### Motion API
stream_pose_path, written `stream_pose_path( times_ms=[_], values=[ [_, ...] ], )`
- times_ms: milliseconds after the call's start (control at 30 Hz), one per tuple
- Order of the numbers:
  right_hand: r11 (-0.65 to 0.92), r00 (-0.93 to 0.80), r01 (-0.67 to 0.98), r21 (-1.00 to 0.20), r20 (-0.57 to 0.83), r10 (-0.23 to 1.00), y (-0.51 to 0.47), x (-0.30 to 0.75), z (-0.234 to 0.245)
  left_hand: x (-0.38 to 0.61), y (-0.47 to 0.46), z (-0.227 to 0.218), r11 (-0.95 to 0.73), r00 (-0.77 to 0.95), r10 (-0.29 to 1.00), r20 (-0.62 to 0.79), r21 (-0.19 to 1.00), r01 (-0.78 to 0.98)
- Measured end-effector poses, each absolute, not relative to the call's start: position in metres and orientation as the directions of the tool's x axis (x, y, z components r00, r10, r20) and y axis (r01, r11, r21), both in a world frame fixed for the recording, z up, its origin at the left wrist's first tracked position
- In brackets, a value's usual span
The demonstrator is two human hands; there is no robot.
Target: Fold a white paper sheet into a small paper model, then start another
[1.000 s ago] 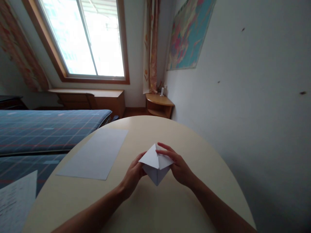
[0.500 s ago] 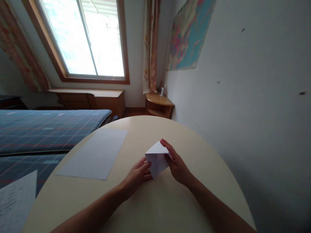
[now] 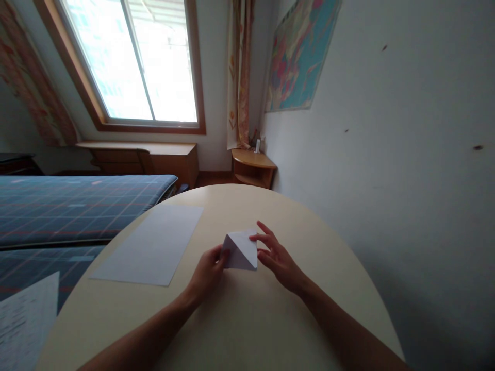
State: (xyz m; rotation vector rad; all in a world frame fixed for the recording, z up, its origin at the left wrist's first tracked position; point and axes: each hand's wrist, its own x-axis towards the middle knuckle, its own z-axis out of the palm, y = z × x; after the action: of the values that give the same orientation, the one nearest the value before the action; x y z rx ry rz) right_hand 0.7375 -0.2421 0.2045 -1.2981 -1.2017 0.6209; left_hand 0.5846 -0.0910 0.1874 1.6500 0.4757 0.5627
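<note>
A small piece of folded white paper [image 3: 242,250] is held over the middle of the round table, a diagonal crease or edge running across its face. My left hand [image 3: 209,268] grips its left side, the thumb on top and the other fingers mostly hidden behind. At the paper's right edge is my right hand [image 3: 276,257], its fingers spread apart. One of its fingertips reaches the upper right corner of the paper; whether it presses there I cannot tell.
A flat sheet of white paper [image 3: 150,252] lies left on the cream round table [image 3: 309,319]. A printed sheet [image 3: 31,319] shows at the lower left. Beyond are a plaid mattress [image 3: 77,206], a corner shelf [image 3: 253,158] and a wall on the right.
The folded paper has been turned and shifted slightly left. My left hand has closed on its left side, while my right hand has let go and spread its fingers.
</note>
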Motion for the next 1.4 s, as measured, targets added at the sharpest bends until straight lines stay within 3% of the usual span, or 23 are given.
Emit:
stream_pose_path(
  times_ms=[100, 233, 467, 700, 833, 967, 1100, 1400],
  values=[
    [0.258, 0.382, 0.198, -0.946, 0.317, 0.868, -0.239, 0.738, 0.205, 0.585, -0.092, 0.188, -0.266, 0.791, 0.587, 0.173, 0.964, -0.014],
    [0.274, 0.363, 0.138, -0.952, 0.306, 0.88, -0.238, 0.739, 0.205, 0.585, -0.095, 0.186, -0.278, 0.809, 0.559, 0.182, 0.96, -0.023],
    [0.246, 0.441, 0.084, -0.966, 0.257, 0.86, -0.233, 0.736, 0.199, 0.586, -0.098, 0.187, -0.13, 0.855, 0.509, 0.104, 0.991, -0.043],
    [0.116, 0.531, 0.063, -0.991, 0.132, 0.837, -0.23, 0.737, 0.197, 0.582, -0.106, 0.196, 0.047, 0.858, 0.513, 0.006, 0.998, -0.035],
    [0.085, 0.58, 0.098, -0.992, 0.127, 0.805, -0.229, 0.739, 0.194, 0.575, -0.108, 0.197, 0.159, 0.847, 0.529, -0.054, 0.987, -0.036],
    [0.068, 0.612, 0.142, -0.987, 0.142, 0.778, -0.228, 0.741, 0.193, 0.574, -0.108, 0.196, 0.134, 0.917, 0.398, 0.0, 0.989, -0.058],
    [0.056, 0.63, 0.205, -0.977, 0.175, 0.757, -0.228, 0.741, 0.192, 0.578, -0.109, 0.193, 0.114, 0.93, 0.363, 0.062, 0.987, -0.111],
    [-0.023, 0.619, 0.351, -0.936, 0.214, 0.756, -0.23, 0.743, 0.195, 0.583, -0.104, 0.187, 0.071, 0.866, 0.485, 0.126, 0.981, -0.182]
  ],
)
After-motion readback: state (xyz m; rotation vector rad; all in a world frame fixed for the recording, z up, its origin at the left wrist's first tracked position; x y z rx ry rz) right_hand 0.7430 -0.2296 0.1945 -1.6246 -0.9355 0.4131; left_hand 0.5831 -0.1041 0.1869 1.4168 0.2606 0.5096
